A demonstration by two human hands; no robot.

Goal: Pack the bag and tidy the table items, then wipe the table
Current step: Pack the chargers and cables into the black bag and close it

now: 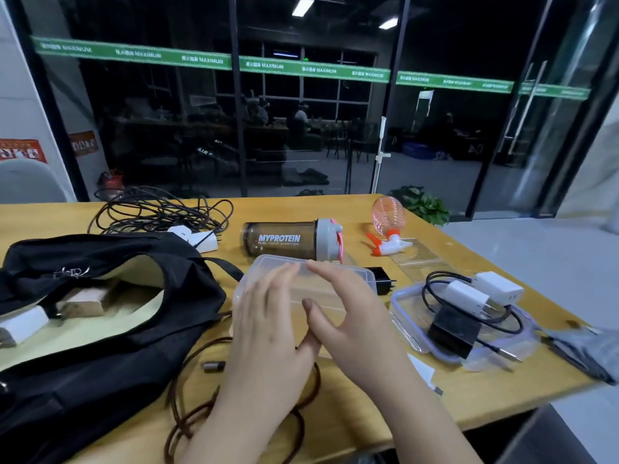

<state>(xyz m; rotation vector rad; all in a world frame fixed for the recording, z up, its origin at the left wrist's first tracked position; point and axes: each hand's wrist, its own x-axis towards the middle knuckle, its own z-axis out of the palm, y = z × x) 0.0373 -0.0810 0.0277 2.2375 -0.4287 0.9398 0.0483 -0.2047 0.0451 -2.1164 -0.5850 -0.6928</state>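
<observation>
A clear plastic box (321, 279) sits upside down or empty at the table's middle. My left hand (268, 329) and my right hand (348, 316) both rest over its near side, fingers spread, thumbs touching; no firm grasp is visible. A black bag (110, 356) lies open at the left, with a white charger (23, 324) and a brown block (83, 303) inside. To the right, a clear lid (412, 309) carries white chargers (482, 293), a black block (452, 331) and a black cable.
On the wooden table (445, 413) lie a dark shaker bottle (284, 241), a pink spray bottle (388, 222), a tangle of dark cable (157, 211) with white plugs, a brown cable (191, 406) near the front edge, and a grey cloth (586, 353) at the right edge.
</observation>
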